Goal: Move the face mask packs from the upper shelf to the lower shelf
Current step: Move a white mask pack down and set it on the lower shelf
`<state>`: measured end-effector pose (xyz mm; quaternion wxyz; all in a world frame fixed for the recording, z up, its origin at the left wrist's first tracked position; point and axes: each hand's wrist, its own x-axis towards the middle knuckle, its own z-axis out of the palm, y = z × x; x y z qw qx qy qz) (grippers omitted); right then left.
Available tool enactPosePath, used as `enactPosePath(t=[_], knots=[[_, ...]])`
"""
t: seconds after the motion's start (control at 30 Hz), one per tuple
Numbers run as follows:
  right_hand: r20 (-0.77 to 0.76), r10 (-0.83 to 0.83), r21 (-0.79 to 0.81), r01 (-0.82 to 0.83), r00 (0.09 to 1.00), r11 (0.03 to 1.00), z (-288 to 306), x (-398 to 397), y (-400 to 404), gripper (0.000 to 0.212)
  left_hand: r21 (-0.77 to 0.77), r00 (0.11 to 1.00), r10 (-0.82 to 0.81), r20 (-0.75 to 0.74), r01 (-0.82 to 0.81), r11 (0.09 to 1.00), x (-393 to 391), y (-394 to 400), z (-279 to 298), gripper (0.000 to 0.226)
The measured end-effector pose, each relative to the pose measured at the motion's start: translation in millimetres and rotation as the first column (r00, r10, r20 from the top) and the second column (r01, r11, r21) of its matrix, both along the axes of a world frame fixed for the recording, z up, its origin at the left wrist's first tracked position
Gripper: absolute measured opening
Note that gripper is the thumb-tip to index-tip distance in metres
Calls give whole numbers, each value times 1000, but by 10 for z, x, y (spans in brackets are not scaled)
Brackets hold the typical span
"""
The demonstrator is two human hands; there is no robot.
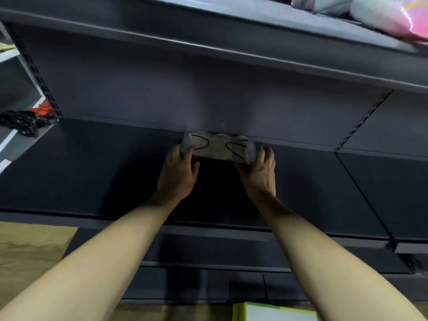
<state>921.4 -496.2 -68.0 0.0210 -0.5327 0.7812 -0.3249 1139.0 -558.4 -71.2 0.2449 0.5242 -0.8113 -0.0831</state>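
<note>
A clear pack of grey-beige face masks (221,147) with black ear loops lies at the back of the dark lower shelf (97,167), against the back panel. My left hand (178,174) grips its left end and my right hand (259,174) grips its right end. Both forearms reach in over the shelf's front edge. On the upper shelf (208,42) at the top right lie more packs (382,12), white, grey and pink, partly cut off by the frame.
A slotted upright (363,119) divides this bay from the one on the right. To the left, a neighbouring shelf holds black cord (23,121) and a red item (41,108). Brown cardboard (27,246) and a yellow-green box (273,312) lie on the floor below.
</note>
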Motion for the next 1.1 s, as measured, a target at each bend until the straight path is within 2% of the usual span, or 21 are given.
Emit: enactPosePath(t=[0.1, 0.27, 0.4, 0.5, 0.63, 0.73, 0.8, 0.9, 0.97, 1.1], knots=[[-123, 70, 64, -63, 990, 996, 95, 63, 85, 50, 68, 993, -62, 105, 55, 996, 60, 149, -5, 53], [-365, 127, 67, -110, 922, 992, 105, 109, 56, 23, 99, 971, -137, 194, 119, 988, 78, 145, -21, 55], [-319, 81, 69, -62, 944, 996, 59, 61, 51, 32, 123, 946, -180, 269, 152, 981, 40, 63, 4, 58], [-274, 111, 108, -84, 955, 991, 32, 48, 16, 44, 140, 922, -222, 318, 185, 973, 37, 10, 31, 59], [-199, 186, 310, -119, 962, 943, 28, -27, -41, 63, 135, 908, -257, 331, 224, 965, -2, -59, 59, 61], [-235, 272, 384, -168, 933, 908, 49, -87, -97, 68, 160, 906, -267, 329, 225, 961, -22, -101, 71, 61], [-239, 276, 347, -183, 931, 920, 48, -107, -126, 71, 153, 910, -249, 332, 209, 966, -25, -113, 54, 61], [-284, 200, 167, -157, 938, 973, 51, -82, -70, 76, 141, 920, -226, 320, 189, 972, -18, -108, 43, 63], [-316, 177, 91, -156, 932, 984, 51, -55, 14, 68, 153, 923, -216, 319, 175, 973, -20, -85, 56, 63], [-265, 184, 133, -154, 946, 979, 55, -16, 106, 54, 141, 937, -159, 312, 119, 983, 7, -27, 64, 64]])
